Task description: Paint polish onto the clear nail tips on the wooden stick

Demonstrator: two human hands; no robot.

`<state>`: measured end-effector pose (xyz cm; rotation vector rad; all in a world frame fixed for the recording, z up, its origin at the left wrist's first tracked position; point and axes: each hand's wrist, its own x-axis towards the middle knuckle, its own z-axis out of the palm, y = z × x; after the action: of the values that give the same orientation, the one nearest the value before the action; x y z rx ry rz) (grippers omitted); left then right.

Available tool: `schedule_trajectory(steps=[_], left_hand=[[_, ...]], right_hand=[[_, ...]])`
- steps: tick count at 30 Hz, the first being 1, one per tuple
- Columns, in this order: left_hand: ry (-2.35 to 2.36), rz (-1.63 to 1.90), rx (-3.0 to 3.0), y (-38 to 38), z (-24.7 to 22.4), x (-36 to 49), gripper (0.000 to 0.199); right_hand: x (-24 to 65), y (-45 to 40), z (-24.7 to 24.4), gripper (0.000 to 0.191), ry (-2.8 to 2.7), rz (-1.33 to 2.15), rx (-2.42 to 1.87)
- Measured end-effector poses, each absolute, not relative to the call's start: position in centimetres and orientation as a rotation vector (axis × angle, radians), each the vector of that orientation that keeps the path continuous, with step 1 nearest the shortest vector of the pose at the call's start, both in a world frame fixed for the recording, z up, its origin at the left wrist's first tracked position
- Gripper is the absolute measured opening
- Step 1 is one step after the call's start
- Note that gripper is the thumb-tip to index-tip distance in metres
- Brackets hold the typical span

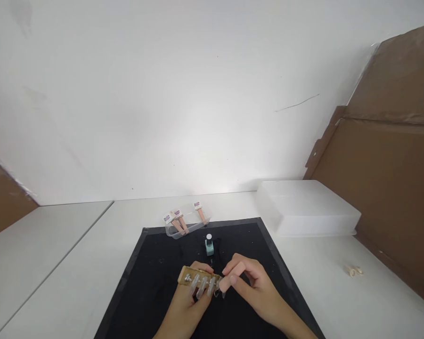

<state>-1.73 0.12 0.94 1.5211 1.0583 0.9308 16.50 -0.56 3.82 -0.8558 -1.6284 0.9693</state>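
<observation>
Watching over the white desk (92, 268), I see the black mat (141, 278), with the clear tray (194, 229) at its far edge. Over the mat, my left hand (188, 303) grips a tan strip (181, 275); my right hand (263, 289) pinches a pink block (233, 277) against its right end. Too much push there could, I judge, twist the strip or knock its clear tips (202, 286) loose; a forward slip might topple the small green bottle (209, 248).
</observation>
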Motion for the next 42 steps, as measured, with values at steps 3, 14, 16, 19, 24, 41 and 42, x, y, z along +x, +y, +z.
schedule_trajectory(steps=[3, 14, 16, 19, 24, 41, 42], left_hand=[[1.045, 0.938, 1.467, 0.2, 0.8, -1.7, 0.020], [0.885, 0.819, 0.906, -0.3, 2.7, -2.3, 0.036], [0.840, 0.803, 0.817, -0.2, 2.8, -2.5, 0.037], [0.810, 0.815, 0.683, -0.3, 2.8, -2.7, 0.039], [0.793, 0.841, 0.613, -0.8, 3.3, -2.8, 0.044], [0.805, 0.738, 0.705, -0.8, 4.5, -2.1, 0.047], [0.811, 0.740, 0.698, -0.8, 4.5, -2.1, 0.049]], right_hand=[[16.4, -0.6, 3.8, 0.017, -1.621, 0.975, -0.883], [16.1, -0.2, 2.4, 0.026, -1.133, 0.961, -0.921], [16.1, -0.2, 2.4, 0.025, -1.088, 0.995, -0.916], [15.9, -0.2, 2.7, 0.025, -1.030, 1.038, -0.915], [15.7, -0.3, 3.5, 0.026, -0.998, 1.107, -0.884], [15.7, -0.8, 3.9, 0.021, -1.317, 1.238, -0.656], [15.7, -0.7, 3.8, 0.022, -1.308, 1.223, -0.670]])
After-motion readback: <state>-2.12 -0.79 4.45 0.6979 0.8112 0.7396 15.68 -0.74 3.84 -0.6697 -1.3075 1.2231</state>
